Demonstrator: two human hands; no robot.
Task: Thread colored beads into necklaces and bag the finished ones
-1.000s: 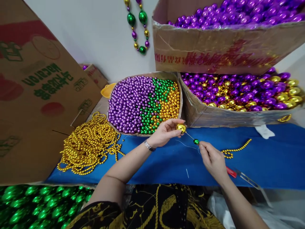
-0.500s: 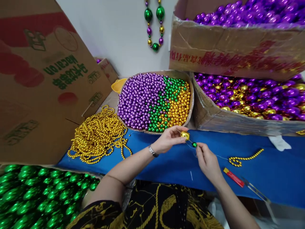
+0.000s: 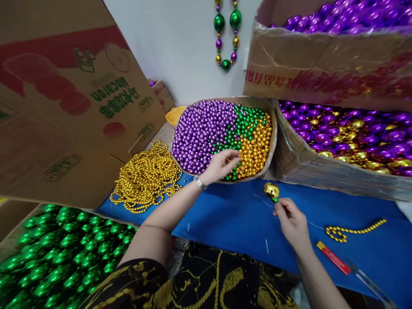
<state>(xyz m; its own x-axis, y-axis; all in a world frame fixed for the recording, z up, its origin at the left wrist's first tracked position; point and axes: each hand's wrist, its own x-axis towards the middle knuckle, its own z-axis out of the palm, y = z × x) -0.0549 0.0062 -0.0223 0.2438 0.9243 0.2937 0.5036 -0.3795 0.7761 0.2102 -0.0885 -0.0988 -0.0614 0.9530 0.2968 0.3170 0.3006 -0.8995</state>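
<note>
My left hand [image 3: 219,165] reaches into the round tray of small beads [image 3: 273,141], fingers curled down on the green and gold beads at its front; whether it grips any is hidden. My right hand [image 3: 291,221] is pinched on a thin needle or wire that carries a large gold bead [image 3: 271,189] and a small green bead [image 3: 275,199] just above my fingers. A thin thread runs from that hand to a short gold bead strand [image 3: 352,231] lying on the blue cloth [image 3: 231,214].
A heap of gold bead strands [image 3: 146,178] lies left of the tray. Cardboard boxes of large purple and gold beads [image 3: 347,137] stand at right, a box of green beads [image 3: 61,253] at lower left. A red-handled tool [image 3: 334,259] lies at right. A finished necklace [image 3: 227,38] hangs on the wall.
My left hand let go of the gold bead and moved up into the bead tray. The gold bead slid down against the green bead at my right hand. The view shifted left.
</note>
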